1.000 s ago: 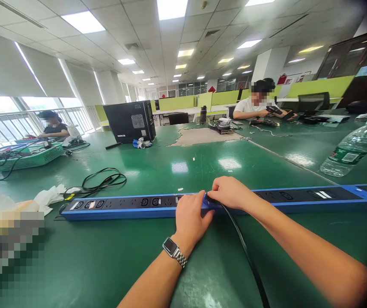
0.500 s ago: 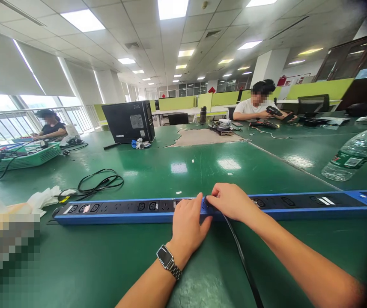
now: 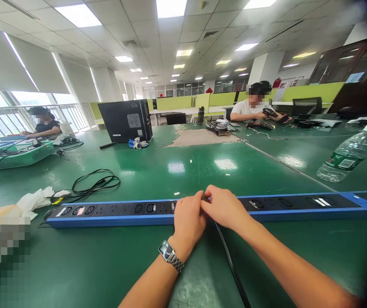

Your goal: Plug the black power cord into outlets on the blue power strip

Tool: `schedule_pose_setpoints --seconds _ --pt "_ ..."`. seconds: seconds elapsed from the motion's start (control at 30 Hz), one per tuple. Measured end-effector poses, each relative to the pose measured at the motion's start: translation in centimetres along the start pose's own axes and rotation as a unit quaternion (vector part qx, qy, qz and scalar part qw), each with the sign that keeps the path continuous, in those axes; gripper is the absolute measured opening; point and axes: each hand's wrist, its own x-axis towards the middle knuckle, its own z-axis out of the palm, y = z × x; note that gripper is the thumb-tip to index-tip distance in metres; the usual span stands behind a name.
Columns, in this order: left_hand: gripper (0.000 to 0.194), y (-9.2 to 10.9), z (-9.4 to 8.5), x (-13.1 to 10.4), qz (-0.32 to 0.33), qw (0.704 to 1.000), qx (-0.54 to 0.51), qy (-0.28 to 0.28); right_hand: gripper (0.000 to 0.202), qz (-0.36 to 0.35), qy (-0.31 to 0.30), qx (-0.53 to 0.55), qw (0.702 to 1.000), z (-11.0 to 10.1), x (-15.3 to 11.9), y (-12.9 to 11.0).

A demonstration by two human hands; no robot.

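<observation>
A long blue-and-black power strip [image 3: 106, 213] lies across the table in front of me, with rows of sockets along its top. My left hand [image 3: 188, 218], with a watch at the wrist, is closed over the strip's middle, its thumb tucked in close to my right fingers. My right hand [image 3: 224, 207] is just right of it, fingers pinched at the sockets. A black power cord [image 3: 230, 256] runs from beneath the right hand toward me. Its plug is hidden by my fingers now; whether it sits fully in a socket cannot be seen.
Left of the strip lie a coiled black cable [image 3: 98, 182], crumpled white plastic [image 3: 37, 203] and a green basket [image 3: 32, 156] of cords. A black computer case [image 3: 125, 122] stands farther back. At right a water bottle [image 3: 348, 154] leans. Two people sit across the table.
My left thumb has drawn in toward my right fingers, and the hands are closer together. The black plug that showed between them is now covered. The view has shifted slightly.
</observation>
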Motion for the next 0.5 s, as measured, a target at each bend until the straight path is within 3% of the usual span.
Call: schedule_pose_setpoints --seconds 0.1,0.17,0.3,0.4,0.5 --pt "0.038 0.1 -0.2 0.2 -0.015 1.0 -0.011 0.001 0.022 -0.035 -0.056 0.084 0.994 -0.4 -0.5 0.7" --pt "0.037 0.3 -0.3 0.3 -0.004 1.0 -0.009 0.006 0.028 -0.055 -0.049 0.147 0.986 -0.3 -0.9 2.2" --pt "0.035 0.5 -0.6 0.5 0.013 1.0 0.008 -0.007 0.035 -0.059 0.168 0.118 0.977 1.7 -1.2 6.7" --pt "0.034 0.5 -0.9 0.9 0.02 0.999 0.015 -0.025 0.034 -0.085 0.247 0.064 0.963 3.4 -1.4 9.2" --pt "0.028 0.3 -0.9 1.0 0.02 0.999 0.024 -0.02 0.033 -0.08 0.297 0.023 0.951 4.0 -1.3 10.1"
